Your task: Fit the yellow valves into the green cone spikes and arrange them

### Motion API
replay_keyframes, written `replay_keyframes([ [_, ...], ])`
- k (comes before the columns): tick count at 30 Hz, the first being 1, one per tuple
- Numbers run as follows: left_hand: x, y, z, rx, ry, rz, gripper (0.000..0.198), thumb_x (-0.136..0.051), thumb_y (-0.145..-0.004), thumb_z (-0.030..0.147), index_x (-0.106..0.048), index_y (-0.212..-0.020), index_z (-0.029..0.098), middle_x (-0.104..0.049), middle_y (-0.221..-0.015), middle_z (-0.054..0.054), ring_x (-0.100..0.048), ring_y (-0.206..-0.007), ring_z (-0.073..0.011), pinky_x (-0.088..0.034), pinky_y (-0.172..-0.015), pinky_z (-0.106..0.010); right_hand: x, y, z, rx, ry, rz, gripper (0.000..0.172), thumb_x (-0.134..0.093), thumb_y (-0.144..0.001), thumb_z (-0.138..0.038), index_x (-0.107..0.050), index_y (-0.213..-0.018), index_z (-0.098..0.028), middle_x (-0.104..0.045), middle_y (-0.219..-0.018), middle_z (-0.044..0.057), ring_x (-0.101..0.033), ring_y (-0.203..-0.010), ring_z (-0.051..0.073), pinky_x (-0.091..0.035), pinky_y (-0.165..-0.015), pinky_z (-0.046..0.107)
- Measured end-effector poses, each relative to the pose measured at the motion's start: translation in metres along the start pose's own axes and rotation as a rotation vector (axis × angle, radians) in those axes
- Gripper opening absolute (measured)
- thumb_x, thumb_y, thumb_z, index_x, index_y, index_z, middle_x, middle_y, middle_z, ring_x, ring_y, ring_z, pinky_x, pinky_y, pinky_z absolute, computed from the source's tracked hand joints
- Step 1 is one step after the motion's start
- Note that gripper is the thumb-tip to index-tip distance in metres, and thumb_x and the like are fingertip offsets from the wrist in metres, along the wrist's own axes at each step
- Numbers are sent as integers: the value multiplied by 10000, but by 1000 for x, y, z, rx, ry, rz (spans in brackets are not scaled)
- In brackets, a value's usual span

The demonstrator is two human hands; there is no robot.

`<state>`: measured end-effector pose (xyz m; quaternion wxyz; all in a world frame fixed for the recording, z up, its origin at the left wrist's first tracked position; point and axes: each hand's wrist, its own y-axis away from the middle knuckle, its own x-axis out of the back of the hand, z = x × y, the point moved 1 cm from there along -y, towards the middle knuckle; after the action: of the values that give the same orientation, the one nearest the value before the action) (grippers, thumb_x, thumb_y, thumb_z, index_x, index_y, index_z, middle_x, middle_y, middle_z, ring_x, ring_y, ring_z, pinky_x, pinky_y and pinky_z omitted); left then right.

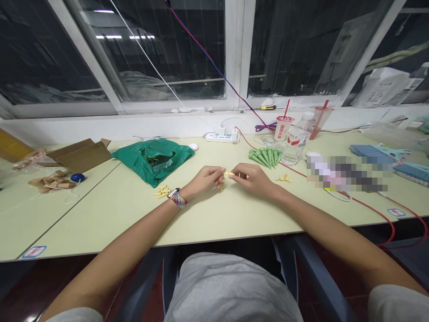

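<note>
The small strip (228, 175) at the middle of the desk is pale yellow, like the scattered pieces (161, 192) to its left. The desktop (110, 219) is pale yellow-green. Left of these, the crumpled plastic bag (152, 161) is glossy green and the cardboard box (80, 154) brown, with a blue round object (77, 177) nearer. The cones (264, 157) on the right are green. A woven watch strap (178, 199) mixes pink, blue and white. The cable (365, 208) on the right is red, the twisted wire (214, 62) above red and blue. The paper cup (284, 127) is white with red print. The power strip (221, 137) is white.
</note>
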<state>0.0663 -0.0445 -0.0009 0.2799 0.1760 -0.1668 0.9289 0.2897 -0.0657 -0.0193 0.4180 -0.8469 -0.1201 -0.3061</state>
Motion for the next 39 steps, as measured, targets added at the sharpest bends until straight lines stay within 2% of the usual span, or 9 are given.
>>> replay_keyframes([
  [5, -2, 0, 1, 15, -31, 20, 583, -505, -1019, 608, -560, -620, 187, -565, -556, -11, -541, -558, -141, -485, -603, -271, 0, 1, 1, -8, -20, 10, 284, -590, -1039, -471, -686, -958, -216, -709, -890, 58, -599, -700, 163, -466, -668, 312],
  [13, 5, -3, -2, -59, 116, 106, 319, -681, -925, 481, -643, -836, 177, -627, -717, 2, -611, -617, -142, -535, -667, -293, 1, 0, 0, -28, -16, 30, 247, -587, -1034, -432, -679, -973, -211, -705, -868, 48, -600, -684, 162, -457, -661, 309],
  [17, 14, -5, -2, -67, 85, 167, 286, -704, -912, 448, -697, -940, 163, -673, -713, -19, -650, -641, -158, -548, -667, -291, 10, -2, 1, -48, 19, 30, 246, -588, -1027, -436, -683, -988, -213, -713, -875, 50, -607, -676, 161, -465, -672, 306],
  [20, 29, -2, -1, -73, 24, 226, 286, -734, -892, 438, -711, -961, 161, -714, -759, -45, -693, -687, -176, -568, -677, -291, 31, -2, 16, -123, 65, -13, 235, -605, -1002, -422, -695, -965, -208, -711, -854, 42, -612, -660, 158, -467, -670, 299],
  [23, 53, 9, -2, -88, -151, 259, 291, -745, -879, 450, -735, -952, 168, -751, -849, -69, -714, -758, -190, -572, -703, -288, 67, 7, 40, -199, 178, -95, 237, -602, -968, -391, -718, -946, -185, -726, -940, 79, -662, -777, 194, -477, -702, 306],
  [26, 82, 32, -6, -30, -405, 250, 314, -730, -885, 501, -762, -891, 189, -782, -932, -76, -708, -831, -207, -560, -770, -302, 104, 22, 60, -285, 358, -231, 256, -618, -937, -404, -753, -935, -187, -737, -961, 89, -671, -876, 237, -464, -759, 326],
  [29, 106, 58, -12, 78, -544, 211, 346, -717, -880, 560, -759, -865, 217, -791, -967, -62, -710, -879, -224, -546, -807, -311, 128, 38, 72, -385, 461, -332, 266, -601, -931, -397, -771, -969, -196, -749, -1000, 87, -665, -892, 240, -450, -768, 322],
  [34, 125, 89, -23, 184, -604, 216, 433, -706, -837, 658, -764, -857, 230, -789, -916, -62, -711, -853, -244, -522, -754, -310, 131, 52, 83, -413, 537, -467, 269, -599, -916, -398, -779, -961, -203, -751, -1001, 95, -670, -929, 260, -454, -809, 334],
  [39, 126, 97, -32, 206, -582, 224, 408, -706, -842, 621, -755, -880, 218, -779, -910, -56, -699, -817, -229, -504, -718, -293, 129, 56, 87, -434, 552, -483, 285, -589, -920, -406, -781, -970, -200, -756, -1020, 102, -680, -961, 264, -463, -833, 332],
])
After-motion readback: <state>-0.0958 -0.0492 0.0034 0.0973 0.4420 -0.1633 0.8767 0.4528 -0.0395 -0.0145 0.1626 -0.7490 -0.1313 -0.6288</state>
